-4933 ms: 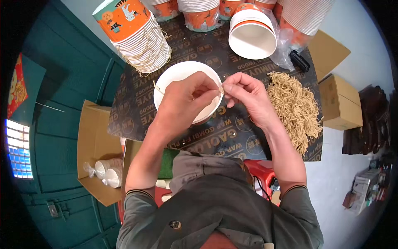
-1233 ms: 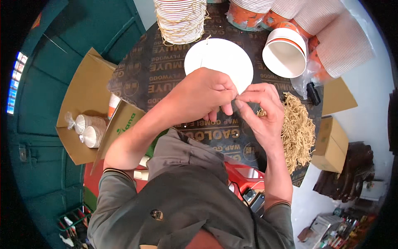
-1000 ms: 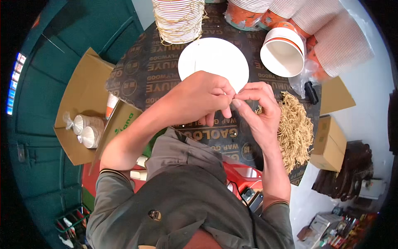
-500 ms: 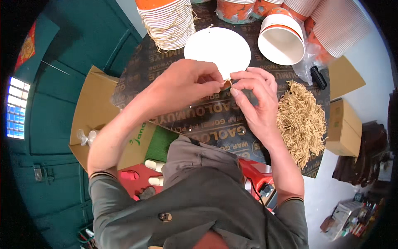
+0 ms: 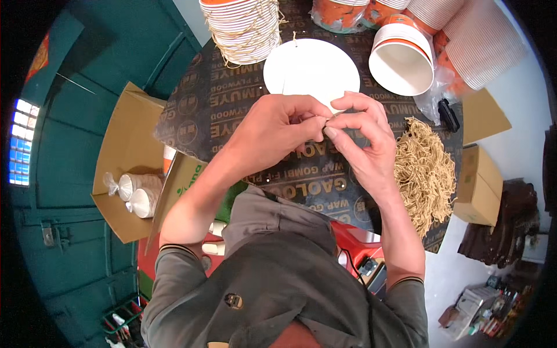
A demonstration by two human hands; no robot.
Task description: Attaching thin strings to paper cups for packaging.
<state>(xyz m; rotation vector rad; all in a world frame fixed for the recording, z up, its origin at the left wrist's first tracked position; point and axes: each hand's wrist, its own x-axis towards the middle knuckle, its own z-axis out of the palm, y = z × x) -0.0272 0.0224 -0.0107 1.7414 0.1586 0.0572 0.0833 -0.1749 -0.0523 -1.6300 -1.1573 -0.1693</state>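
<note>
I see left hand (image 5: 272,124) and right hand (image 5: 371,152) with pinched fingertips (image 5: 330,132) closer than half a second ago; the strand between them no longer shows, so I can't tell their hold. The tub (image 5: 316,66) sits just beyond; work there looks unfinished.

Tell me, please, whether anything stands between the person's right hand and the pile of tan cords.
Nothing visible does: the pile of tan cords lies on the dark tabletop, just to the right of the right hand.
</note>
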